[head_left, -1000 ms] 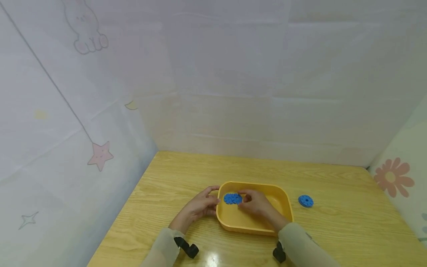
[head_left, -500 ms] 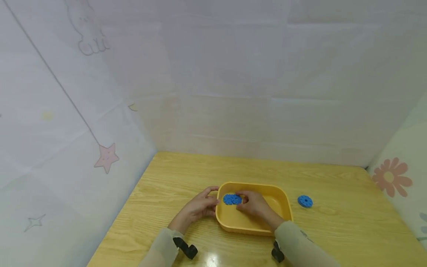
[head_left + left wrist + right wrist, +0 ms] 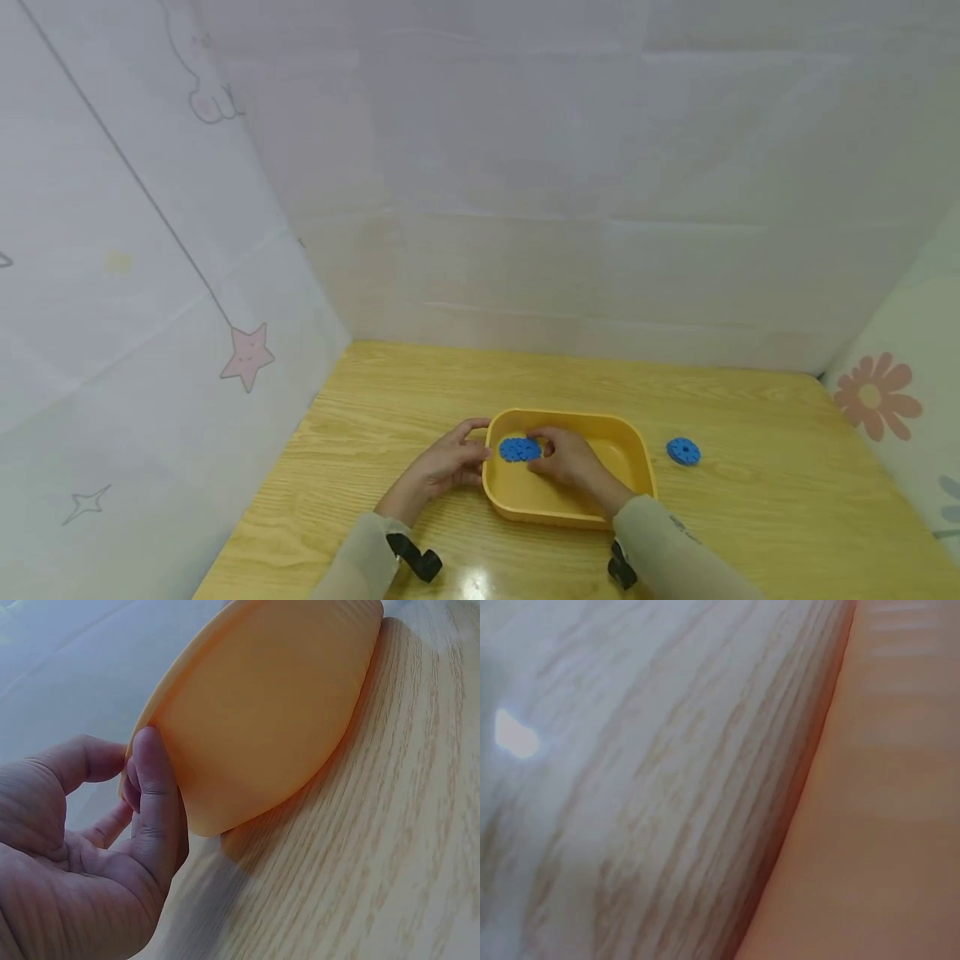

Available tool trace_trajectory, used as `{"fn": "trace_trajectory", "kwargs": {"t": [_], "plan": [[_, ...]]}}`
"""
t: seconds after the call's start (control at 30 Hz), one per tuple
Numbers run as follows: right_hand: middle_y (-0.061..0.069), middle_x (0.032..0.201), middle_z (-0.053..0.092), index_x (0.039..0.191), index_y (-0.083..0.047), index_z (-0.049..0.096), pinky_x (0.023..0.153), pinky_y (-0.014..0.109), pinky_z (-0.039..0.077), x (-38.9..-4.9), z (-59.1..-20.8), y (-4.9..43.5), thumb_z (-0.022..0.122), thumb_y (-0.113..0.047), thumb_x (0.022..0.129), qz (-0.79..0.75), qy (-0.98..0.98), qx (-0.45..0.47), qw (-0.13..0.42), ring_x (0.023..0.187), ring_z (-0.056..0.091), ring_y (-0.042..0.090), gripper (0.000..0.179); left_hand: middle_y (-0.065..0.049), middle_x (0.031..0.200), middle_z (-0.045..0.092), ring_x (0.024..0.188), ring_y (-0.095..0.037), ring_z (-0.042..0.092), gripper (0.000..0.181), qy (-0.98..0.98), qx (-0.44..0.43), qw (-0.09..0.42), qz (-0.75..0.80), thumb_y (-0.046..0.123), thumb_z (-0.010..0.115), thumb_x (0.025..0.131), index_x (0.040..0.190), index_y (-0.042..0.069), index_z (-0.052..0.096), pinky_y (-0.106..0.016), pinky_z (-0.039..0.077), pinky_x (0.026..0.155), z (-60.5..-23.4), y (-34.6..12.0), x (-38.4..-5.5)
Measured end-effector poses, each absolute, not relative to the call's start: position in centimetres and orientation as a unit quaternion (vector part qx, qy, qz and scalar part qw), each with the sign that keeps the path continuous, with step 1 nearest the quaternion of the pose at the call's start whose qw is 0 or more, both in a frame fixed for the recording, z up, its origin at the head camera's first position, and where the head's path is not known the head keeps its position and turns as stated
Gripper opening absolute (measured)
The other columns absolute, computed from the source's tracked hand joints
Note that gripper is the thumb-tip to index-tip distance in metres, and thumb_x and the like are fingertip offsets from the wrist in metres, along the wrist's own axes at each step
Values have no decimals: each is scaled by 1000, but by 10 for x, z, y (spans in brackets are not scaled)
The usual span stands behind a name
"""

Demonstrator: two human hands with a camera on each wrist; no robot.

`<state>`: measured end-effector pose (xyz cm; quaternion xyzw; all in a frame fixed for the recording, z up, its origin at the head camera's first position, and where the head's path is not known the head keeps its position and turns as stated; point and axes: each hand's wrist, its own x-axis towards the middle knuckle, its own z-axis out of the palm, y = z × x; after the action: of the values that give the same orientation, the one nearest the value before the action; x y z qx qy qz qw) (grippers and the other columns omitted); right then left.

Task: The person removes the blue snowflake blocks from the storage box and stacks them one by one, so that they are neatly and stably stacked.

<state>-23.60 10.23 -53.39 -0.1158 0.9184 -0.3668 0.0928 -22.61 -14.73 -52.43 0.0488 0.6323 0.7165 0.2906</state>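
Note:
A yellow plastic tray [image 3: 547, 518] stands on the wooden table. My left hand [image 3: 453, 460] grips its left rim, with the thumb and fingers on either side of the wall, as the left wrist view shows close up on the tray [image 3: 262, 712] and the hand [image 3: 90, 832]. Inside, at the left end, two notched blue plastic discs [image 3: 512, 450] lie overlapping. My right hand [image 3: 573, 462] reaches into the tray and pinches the right-hand disc at its edge between thumb and finger. The right wrist view has only the tray's outer wall [image 3: 885, 825] and tabletop, without the hand.
Another notched blue disc [image 3: 683, 451] lies on the table [image 3: 750, 500] to the right of the tray, seemingly stacked on one more. Cloth walls [image 3: 525, 208] with printed figures enclose the table's back and sides. Black camera mounts [image 3: 415, 558] sit at both wrists.
My right hand has shifted slightly left, closer over the right-hand blue disc. The left hand keeps its grip on the tray. The head view has turned a little.

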Motion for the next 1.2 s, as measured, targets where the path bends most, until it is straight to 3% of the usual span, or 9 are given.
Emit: {"fn": "trace_trajectory", "kwargs": {"t": [0.4,0.7,1.2], "plan": [[0,79,53,111,-11,70,64,31,39,-234,-531,101,87,-23,79,-356,923,-116,87,70,48,15,38,-10,96,67,71,-13,66,62,636,52,285,716,7,63,96,152,13,37,-28,58,64,-523,-147,-227],[-1,75,51,117,-10,71,63,31,37,-232,-530,103,85,-23,82,-335,925,-163,77,68,46,14,40,-8,86,67,68,-13,66,63,627,55,286,722,4,62,97,153,14,35,-29,59,62,-525,-147,-225],[-1,80,53,115,-10,70,65,31,39,-233,-531,105,86,-24,81,-340,920,-164,103,74,48,16,41,-7,87,68,69,-13,67,62,630,52,285,720,5,61,97,153,14,36,-28,59,62,-526,-147,-226]]}}
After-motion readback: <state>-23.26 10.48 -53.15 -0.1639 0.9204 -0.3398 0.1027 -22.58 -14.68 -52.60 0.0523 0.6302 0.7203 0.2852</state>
